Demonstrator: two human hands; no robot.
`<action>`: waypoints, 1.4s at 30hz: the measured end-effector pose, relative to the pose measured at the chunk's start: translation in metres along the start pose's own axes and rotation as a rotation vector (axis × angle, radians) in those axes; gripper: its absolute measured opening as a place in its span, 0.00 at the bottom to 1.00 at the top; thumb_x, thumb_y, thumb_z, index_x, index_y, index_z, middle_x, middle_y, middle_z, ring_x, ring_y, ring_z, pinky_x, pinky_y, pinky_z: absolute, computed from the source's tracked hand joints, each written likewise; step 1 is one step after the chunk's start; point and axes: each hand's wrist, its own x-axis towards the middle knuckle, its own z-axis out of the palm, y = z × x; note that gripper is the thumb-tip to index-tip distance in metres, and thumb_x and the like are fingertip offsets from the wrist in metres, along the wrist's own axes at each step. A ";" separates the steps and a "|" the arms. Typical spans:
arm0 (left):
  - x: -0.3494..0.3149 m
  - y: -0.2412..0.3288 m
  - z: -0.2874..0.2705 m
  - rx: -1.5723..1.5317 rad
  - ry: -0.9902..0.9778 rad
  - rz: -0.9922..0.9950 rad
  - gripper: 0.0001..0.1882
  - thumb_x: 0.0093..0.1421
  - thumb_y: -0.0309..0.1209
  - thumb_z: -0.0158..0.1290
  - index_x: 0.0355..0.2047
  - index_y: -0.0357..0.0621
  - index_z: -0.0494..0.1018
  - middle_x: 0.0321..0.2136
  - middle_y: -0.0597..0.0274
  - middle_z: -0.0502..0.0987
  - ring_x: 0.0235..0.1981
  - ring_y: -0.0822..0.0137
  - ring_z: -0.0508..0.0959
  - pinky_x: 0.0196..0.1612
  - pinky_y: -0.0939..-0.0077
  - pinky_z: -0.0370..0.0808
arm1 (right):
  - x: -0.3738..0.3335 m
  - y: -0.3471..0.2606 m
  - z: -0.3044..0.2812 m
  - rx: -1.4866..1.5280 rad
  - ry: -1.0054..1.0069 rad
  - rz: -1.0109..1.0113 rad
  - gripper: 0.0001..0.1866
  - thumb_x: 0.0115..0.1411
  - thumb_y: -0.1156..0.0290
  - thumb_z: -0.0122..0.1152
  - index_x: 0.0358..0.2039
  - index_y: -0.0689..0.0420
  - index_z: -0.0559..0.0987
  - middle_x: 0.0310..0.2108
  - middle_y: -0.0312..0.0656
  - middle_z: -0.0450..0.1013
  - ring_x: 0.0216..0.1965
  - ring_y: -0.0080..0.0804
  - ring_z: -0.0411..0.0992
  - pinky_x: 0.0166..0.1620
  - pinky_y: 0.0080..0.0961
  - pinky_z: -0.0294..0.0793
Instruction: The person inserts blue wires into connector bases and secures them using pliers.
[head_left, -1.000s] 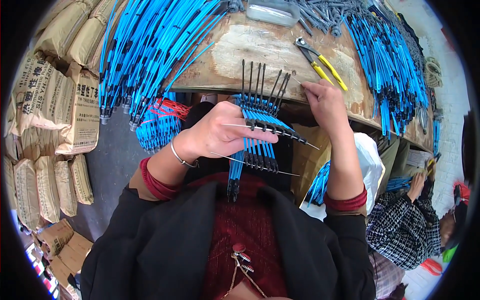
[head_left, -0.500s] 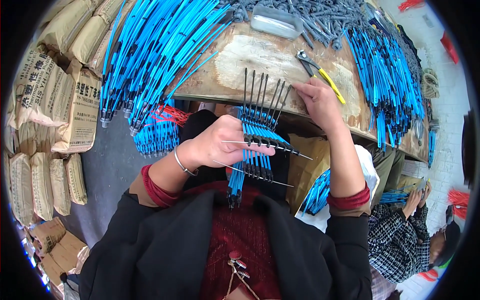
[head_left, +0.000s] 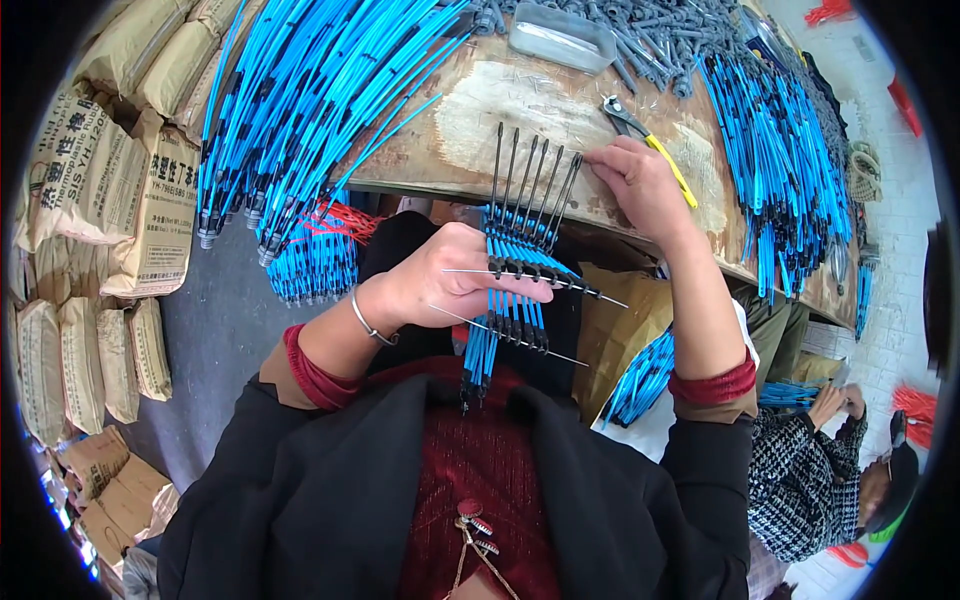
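Note:
My left hand (head_left: 450,275) is closed round a fanned row of thin blue rods (head_left: 515,312) with black fittings. Two thin metal wires, the upper wire (head_left: 602,297) and the lower wire (head_left: 562,356), cross the row. Slim black rods (head_left: 517,165) with eyelet-like tips stand up from its far side. At the rightmost of these, my right hand (head_left: 640,185) has thumb and forefinger pinched against the tip. Its other fingers are curled in. Pliers (head_left: 655,150) with yellow handles lie on the wooden table (head_left: 500,105) just beyond my right hand.
A large pile of blue rods (head_left: 320,100) hangs over the table's left edge, and another blue pile (head_left: 775,160) lies right. Grey plastic parts (head_left: 655,45) and a clear box (head_left: 562,40) are at the back. Paper sacks (head_left: 165,210) stand left. A co-worker (head_left: 810,480) sits at right.
The rightmost black rods have drawn together near my right fingertips. Both hands have shifted only slightly, and the view has moved a little.

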 end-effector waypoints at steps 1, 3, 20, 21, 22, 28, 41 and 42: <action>0.000 0.000 -0.001 0.007 -0.023 -0.028 0.15 0.47 0.27 0.55 0.37 0.52 0.78 0.33 0.62 0.79 0.28 0.64 0.78 0.29 0.74 0.73 | 0.001 -0.004 -0.001 -0.062 -0.017 -0.006 0.14 0.51 0.79 0.55 0.39 0.55 0.76 0.29 0.44 0.70 0.32 0.43 0.70 0.37 0.31 0.70; -0.003 -0.005 0.000 0.005 -0.006 -0.022 0.16 0.46 0.26 0.55 0.37 0.53 0.78 0.32 0.62 0.79 0.28 0.64 0.77 0.29 0.74 0.73 | 0.006 -0.013 -0.006 -0.128 -0.038 -0.013 0.16 0.50 0.80 0.54 0.41 0.53 0.75 0.30 0.44 0.70 0.33 0.44 0.70 0.38 0.33 0.70; -0.004 -0.015 0.006 -0.065 0.044 0.050 0.27 0.37 0.21 0.52 0.41 0.57 0.77 0.29 0.66 0.78 0.22 0.64 0.74 0.26 0.73 0.71 | 0.000 -0.012 -0.016 -0.165 -0.165 -0.091 0.16 0.45 0.84 0.48 0.36 0.56 0.72 0.30 0.47 0.67 0.36 0.48 0.67 0.39 0.36 0.67; -0.006 -0.015 0.006 -0.078 0.040 0.041 0.27 0.37 0.21 0.52 0.41 0.58 0.76 0.29 0.66 0.78 0.22 0.64 0.74 0.26 0.73 0.71 | -0.003 -0.012 -0.014 -0.147 -0.160 -0.097 0.16 0.46 0.84 0.47 0.36 0.56 0.73 0.30 0.48 0.67 0.36 0.49 0.67 0.39 0.37 0.67; -0.007 -0.016 0.005 -0.077 0.041 0.041 0.27 0.37 0.21 0.52 0.41 0.58 0.76 0.29 0.66 0.78 0.22 0.64 0.74 0.26 0.73 0.71 | -0.004 -0.012 -0.013 -0.128 -0.155 -0.102 0.15 0.46 0.84 0.47 0.35 0.56 0.73 0.29 0.48 0.67 0.35 0.49 0.67 0.39 0.37 0.67; -0.007 -0.021 0.005 -0.059 0.016 0.037 0.27 0.38 0.22 0.52 0.41 0.58 0.76 0.29 0.66 0.78 0.21 0.64 0.73 0.26 0.74 0.70 | 0.003 -0.009 -0.013 -0.108 -0.154 -0.106 0.15 0.47 0.83 0.47 0.36 0.57 0.73 0.30 0.49 0.67 0.35 0.49 0.67 0.39 0.37 0.67; 0.010 -0.004 -0.006 0.067 0.025 0.169 0.13 0.48 0.25 0.58 0.36 0.47 0.76 0.32 0.60 0.79 0.34 0.63 0.80 0.37 0.75 0.77 | 0.012 -0.006 -0.014 -0.095 -0.162 -0.124 0.15 0.46 0.85 0.47 0.35 0.57 0.73 0.29 0.48 0.68 0.34 0.50 0.68 0.38 0.37 0.68; 0.010 -0.004 -0.006 0.067 0.024 0.170 0.13 0.48 0.25 0.58 0.36 0.47 0.76 0.32 0.60 0.79 0.34 0.63 0.80 0.37 0.75 0.77 | 0.012 -0.006 -0.015 -0.097 -0.157 -0.122 0.15 0.46 0.85 0.47 0.35 0.57 0.73 0.29 0.48 0.68 0.34 0.50 0.68 0.38 0.37 0.68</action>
